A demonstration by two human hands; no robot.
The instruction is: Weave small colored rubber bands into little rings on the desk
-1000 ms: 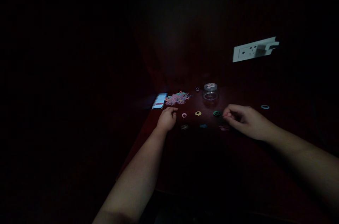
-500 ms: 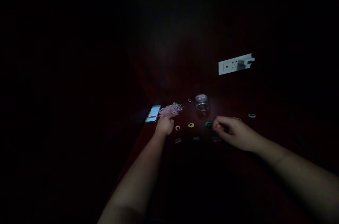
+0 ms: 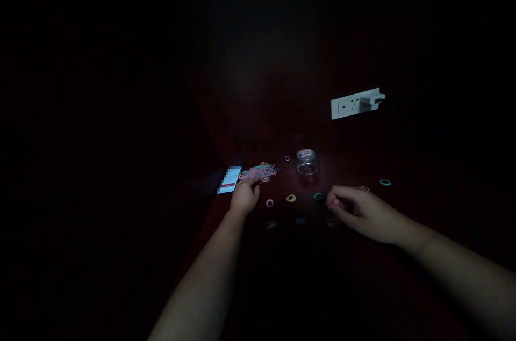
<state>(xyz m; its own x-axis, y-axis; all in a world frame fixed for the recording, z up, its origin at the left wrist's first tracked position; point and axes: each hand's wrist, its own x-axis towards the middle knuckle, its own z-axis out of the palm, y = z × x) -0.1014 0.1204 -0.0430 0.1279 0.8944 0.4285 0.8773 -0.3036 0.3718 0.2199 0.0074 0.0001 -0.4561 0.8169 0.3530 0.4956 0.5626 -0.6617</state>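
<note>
My left hand (image 3: pixel 245 197) reaches to the near edge of a pile of small coloured elastic bands (image 3: pixel 257 171), its index finger stretched onto them and its thumb apart. Nothing shows in its grasp. My right hand (image 3: pixel 360 211) hovers or rests with curled fingers just right of a small group of green bands (image 3: pixel 319 197); whatever its fingertips hold, if anything, is hidden. Between the hands lie yellow bands (image 3: pixel 291 198) and pink bands (image 3: pixel 270 203). Nearer to me are dim pale bands (image 3: pixel 271 224), blue bands (image 3: pixel 300 220) and reddish bands (image 3: pixel 332 222).
A clear lidded jar (image 3: pixel 307 164) stands behind the bands, beside a single pale band (image 3: pixel 287 158). A lit phone (image 3: pixel 229 180) lies left of the pile. Light-blue bands (image 3: pixel 385 182) are at the right. On the wall is a socket plate (image 3: pixel 346 107) with a plug (image 3: pixel 373 99).
My left hand has drawn slightly back from the pile, and its index finger now shows extended. My right hand stays curled by the green bands. The view has tilted up slightly.
</note>
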